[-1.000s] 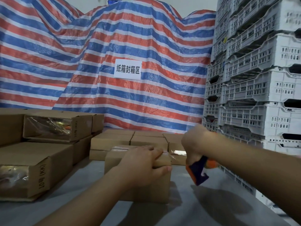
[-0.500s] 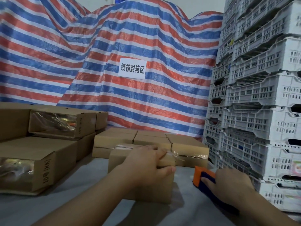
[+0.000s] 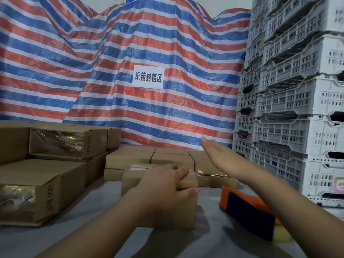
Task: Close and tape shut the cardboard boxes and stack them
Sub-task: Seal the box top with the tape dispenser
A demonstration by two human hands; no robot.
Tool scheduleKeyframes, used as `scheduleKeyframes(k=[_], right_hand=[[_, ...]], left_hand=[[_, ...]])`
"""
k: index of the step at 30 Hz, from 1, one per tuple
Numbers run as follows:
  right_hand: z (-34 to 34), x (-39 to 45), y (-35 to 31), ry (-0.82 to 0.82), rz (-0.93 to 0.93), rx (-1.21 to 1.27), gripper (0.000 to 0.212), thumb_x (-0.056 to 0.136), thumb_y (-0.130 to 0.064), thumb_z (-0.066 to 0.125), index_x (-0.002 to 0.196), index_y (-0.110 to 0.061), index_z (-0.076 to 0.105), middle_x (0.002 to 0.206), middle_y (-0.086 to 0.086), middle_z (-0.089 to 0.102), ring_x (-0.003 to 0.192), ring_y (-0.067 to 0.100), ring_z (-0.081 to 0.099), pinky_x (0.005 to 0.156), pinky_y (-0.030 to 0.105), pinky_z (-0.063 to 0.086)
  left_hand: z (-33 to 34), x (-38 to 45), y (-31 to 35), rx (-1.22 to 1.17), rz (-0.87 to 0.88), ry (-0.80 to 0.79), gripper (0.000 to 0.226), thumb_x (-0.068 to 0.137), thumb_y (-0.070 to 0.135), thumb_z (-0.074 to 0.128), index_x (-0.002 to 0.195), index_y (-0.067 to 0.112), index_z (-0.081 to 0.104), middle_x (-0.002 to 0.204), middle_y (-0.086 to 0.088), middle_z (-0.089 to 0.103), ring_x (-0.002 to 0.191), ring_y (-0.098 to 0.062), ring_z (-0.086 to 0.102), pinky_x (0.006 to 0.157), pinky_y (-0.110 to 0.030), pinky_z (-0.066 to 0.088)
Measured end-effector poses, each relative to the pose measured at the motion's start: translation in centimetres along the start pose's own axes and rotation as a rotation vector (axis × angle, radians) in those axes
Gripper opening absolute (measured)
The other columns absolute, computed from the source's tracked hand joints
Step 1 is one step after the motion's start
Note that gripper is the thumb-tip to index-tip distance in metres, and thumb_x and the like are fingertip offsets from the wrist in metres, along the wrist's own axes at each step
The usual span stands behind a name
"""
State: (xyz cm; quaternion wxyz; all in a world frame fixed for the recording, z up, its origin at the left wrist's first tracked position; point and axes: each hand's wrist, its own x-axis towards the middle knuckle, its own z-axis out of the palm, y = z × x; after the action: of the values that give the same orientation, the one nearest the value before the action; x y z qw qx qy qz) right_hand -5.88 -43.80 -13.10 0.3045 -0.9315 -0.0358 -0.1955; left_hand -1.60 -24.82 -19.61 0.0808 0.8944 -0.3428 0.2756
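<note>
A small closed cardboard box (image 3: 130, 183) stands on the grey table in front of me, with clear tape along its top. My left hand (image 3: 163, 185) lies over the box's near right top corner, fingers on top and thumb down the side. A loose end of clear tape (image 3: 202, 173) sticks out from the right edge of the box. My right hand (image 3: 221, 157) hovers flat with straight fingers above and right of the box, holding nothing. The orange and dark blue tape dispenser (image 3: 245, 207) lies on the table at the right, under my right forearm.
Taped boxes (image 3: 42, 185) are stacked at the left. A row of low cardboard boxes (image 3: 130, 157) sits behind the one I hold. White plastic crates (image 3: 297, 108) tower at the right. A striped tarp (image 3: 130, 53) with a paper sign hangs behind the grey table (image 3: 65, 237).
My right hand set the tape dispenser down on the table, let go of it and rose flat over the box's right end. My left hand stayed on the box.
</note>
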Motion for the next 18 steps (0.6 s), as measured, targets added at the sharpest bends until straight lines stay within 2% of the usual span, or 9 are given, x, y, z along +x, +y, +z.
scheduleKeyframes(k=[2, 4, 7, 9, 12, 15, 18], right_hand=[[1.1, 0.8, -2.0, -0.026, -0.022, 0.179, 0.081, 0.089, -0.080, 0.015, 0.154, -0.034, 0.030, 0.159, -0.013, 0.033, 0.137, 0.006, 0.034, 0.101, 0.026, 0.020], [2.1, 1.4, -3.3, -0.060, -0.032, 0.315, 0.073, 0.095, -0.075, 0.017, 0.155, -0.035, 0.029, 0.161, -0.012, 0.031, 0.145, 0.011, 0.029, 0.101, 0.028, 0.020], [3.5, 1.9, -4.2, -0.113, -0.009, 0.464, 0.066, 0.097, -0.071, 0.021, 0.152, -0.037, 0.032, 0.157, -0.010, 0.035, 0.139, 0.010, 0.033, 0.096, 0.029, 0.023], [4.6, 2.0, -4.0, -0.129, 0.046, 0.537, 0.068, 0.096, -0.072, 0.025, 0.152, -0.036, 0.031, 0.155, -0.007, 0.037, 0.143, 0.016, 0.033, 0.097, 0.031, 0.027], [5.9, 1.8, -3.1, -0.130, 0.108, 0.587, 0.072, 0.095, -0.074, 0.025, 0.153, -0.033, 0.031, 0.157, -0.003, 0.037, 0.144, 0.021, 0.034, 0.111, 0.037, 0.030], [6.7, 1.5, -1.8, -0.099, 0.111, 0.694, 0.069, 0.097, -0.070, 0.027, 0.148, -0.026, 0.042, 0.150, -0.004, 0.046, 0.138, 0.016, 0.041, 0.117, 0.038, 0.029], [7.5, 0.9, -0.6, -0.040, 0.087, 0.806, 0.062, 0.098, -0.066, 0.030, 0.143, -0.027, 0.048, 0.143, -0.010, 0.051, 0.123, 0.007, 0.046, 0.104, 0.030, 0.032]], left_hand=[[0.1, 0.0, 0.0, 0.010, 0.007, 0.007, 0.070, 0.084, 0.080, 0.031, 0.140, 0.040, 0.040, 0.124, 0.010, 0.057, 0.104, -0.010, 0.054, 0.081, -0.029, 0.042], [0.1, 0.0, 0.1, 0.019, 0.009, 0.020, 0.071, 0.084, 0.080, 0.030, 0.141, 0.039, 0.040, 0.126, 0.010, 0.057, 0.106, -0.011, 0.055, 0.083, -0.030, 0.043], [0.1, 0.0, 0.1, 0.016, 0.007, 0.019, 0.071, 0.084, 0.080, 0.030, 0.141, 0.039, 0.041, 0.129, 0.008, 0.057, 0.110, -0.012, 0.054, 0.088, -0.032, 0.043], [0.2, -0.1, 0.1, 0.005, 0.015, 0.025, 0.068, 0.085, 0.079, 0.031, 0.139, 0.039, 0.042, 0.124, 0.009, 0.058, 0.106, -0.010, 0.055, 0.087, -0.032, 0.045], [0.2, -0.2, 0.1, -0.018, 0.026, 0.055, 0.061, 0.086, 0.076, 0.033, 0.133, 0.040, 0.046, 0.112, 0.010, 0.060, 0.094, -0.007, 0.053, 0.078, -0.028, 0.044], [0.4, -0.1, 0.0, -0.005, 0.021, 0.081, 0.064, 0.084, 0.077, 0.032, 0.134, 0.038, 0.047, 0.111, 0.010, 0.061, 0.095, -0.009, 0.055, 0.080, -0.030, 0.046], [0.5, -0.2, 0.0, 0.008, 0.026, 0.086, 0.067, 0.084, 0.078, 0.029, 0.135, 0.038, 0.047, 0.115, 0.009, 0.061, 0.100, -0.009, 0.055, 0.086, -0.032, 0.048]])
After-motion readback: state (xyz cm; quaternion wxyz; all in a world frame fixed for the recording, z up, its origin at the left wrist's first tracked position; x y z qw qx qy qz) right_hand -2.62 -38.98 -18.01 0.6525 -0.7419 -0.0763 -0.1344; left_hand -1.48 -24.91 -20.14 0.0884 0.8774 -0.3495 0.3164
